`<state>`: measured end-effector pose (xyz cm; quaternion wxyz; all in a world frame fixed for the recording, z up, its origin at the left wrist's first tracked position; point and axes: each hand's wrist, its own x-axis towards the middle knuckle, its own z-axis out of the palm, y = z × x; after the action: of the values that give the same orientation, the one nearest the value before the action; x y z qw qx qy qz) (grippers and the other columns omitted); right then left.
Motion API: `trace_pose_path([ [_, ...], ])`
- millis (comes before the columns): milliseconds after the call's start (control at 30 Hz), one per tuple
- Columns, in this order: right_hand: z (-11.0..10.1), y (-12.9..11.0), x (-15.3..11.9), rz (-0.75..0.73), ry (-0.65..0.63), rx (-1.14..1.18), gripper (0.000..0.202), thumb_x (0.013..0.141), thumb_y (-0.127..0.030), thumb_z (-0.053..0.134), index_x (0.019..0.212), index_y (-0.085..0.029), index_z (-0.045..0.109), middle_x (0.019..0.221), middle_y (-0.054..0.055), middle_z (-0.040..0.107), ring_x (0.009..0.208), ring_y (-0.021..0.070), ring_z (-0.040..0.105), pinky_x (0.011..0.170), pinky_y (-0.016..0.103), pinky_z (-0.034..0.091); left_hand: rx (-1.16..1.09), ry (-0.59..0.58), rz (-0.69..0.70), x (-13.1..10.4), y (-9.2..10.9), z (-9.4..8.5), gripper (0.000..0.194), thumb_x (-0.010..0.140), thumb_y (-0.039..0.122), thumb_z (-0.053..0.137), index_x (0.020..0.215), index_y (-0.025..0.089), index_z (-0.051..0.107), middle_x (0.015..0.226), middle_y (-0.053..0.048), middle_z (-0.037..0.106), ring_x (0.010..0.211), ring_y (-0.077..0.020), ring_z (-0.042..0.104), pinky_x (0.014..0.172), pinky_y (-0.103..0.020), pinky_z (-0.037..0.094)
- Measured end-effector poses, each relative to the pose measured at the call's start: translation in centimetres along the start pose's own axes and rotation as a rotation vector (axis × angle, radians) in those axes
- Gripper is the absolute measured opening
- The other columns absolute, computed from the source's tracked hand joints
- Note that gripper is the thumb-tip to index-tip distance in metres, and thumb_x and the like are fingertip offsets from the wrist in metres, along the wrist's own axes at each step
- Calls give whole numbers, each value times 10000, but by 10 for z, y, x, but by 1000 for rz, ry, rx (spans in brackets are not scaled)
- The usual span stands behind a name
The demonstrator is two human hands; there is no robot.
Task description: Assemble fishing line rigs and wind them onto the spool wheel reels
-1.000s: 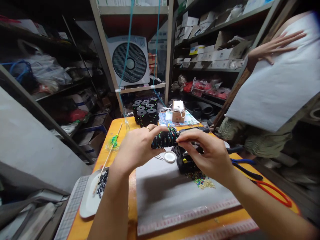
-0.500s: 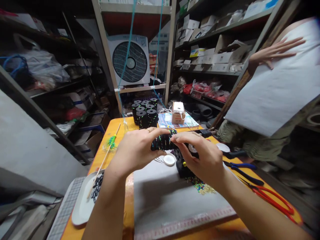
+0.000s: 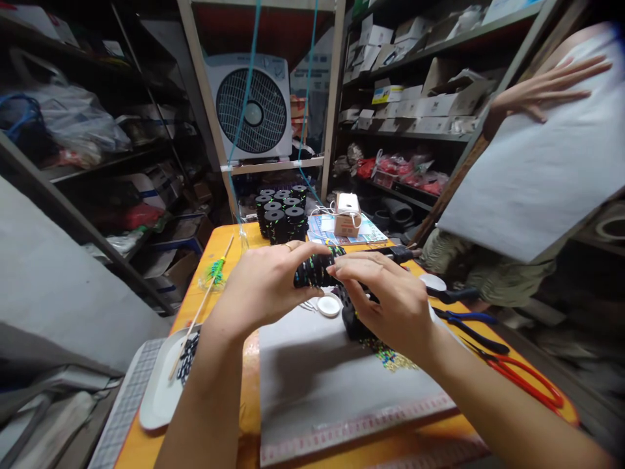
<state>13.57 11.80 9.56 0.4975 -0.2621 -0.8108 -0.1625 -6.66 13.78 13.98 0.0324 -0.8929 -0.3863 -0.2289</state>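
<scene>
My left hand (image 3: 273, 283) is wrapped around a black foam spool (image 3: 312, 268) wound with dark line carrying small green and white bits. Fingers of my right hand (image 3: 383, 286) pinch at the spool's right end; what lies between the fingertips is hidden. Beneath my right hand stands a black device (image 3: 352, 322), mostly covered by it. Small coloured and gold beads (image 3: 390, 357) lie in a loose pile on a grey mat (image 3: 312, 391). Just below the spool is a small round white dish (image 3: 329, 305).
Several similar spools (image 3: 283, 215) stand at the table's back, beside a small box (image 3: 347, 221). At left a white tray (image 3: 156, 397) holds black pieces and a thin stick (image 3: 200, 312). Red-handled scissors (image 3: 527, 381) and blue-black pliers (image 3: 471, 326) lie right. A person (image 3: 541, 163) stands there.
The view has shifted slightly. My right hand's fingers have moved a little over the spool's right end, while my left hand keeps its hold.
</scene>
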Motion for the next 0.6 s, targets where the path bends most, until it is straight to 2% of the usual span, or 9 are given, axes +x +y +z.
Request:
trace_pose_path([
  [100,-1,1,0,-1,-19,-6,253,890,-12,526,1030,-221,554,927,44,740,893,175,708,799,322,586,14,-18,-31,0,1,-1,563,798,419,729,1304,299,514,1076,-15,756,948,-273,717,714,-343,493],
  [233,-7,4,1,2,-35,-25,220,897,-28,538,1011,-215,556,898,26,754,826,142,729,754,246,575,23,-18,-66,-1,2,-2,636,782,426,745,1333,263,473,1141,-41,739,1015,-293,702,767,-355,496],
  [467,-11,10,5,8,-57,18,202,885,-33,544,986,-207,560,892,40,759,805,138,733,763,240,572,135,24,-100,-2,8,-4,548,770,467,749,1194,162,580,1122,-87,693,1001,-304,671,786,-389,504],
  [600,-10,11,9,13,-52,8,186,891,-49,571,976,-213,556,857,21,759,761,129,731,713,226,564,172,-17,-127,-3,12,-4,529,810,470,711,1234,175,595,1109,-81,704,1001,-318,677,791,-417,518],
])
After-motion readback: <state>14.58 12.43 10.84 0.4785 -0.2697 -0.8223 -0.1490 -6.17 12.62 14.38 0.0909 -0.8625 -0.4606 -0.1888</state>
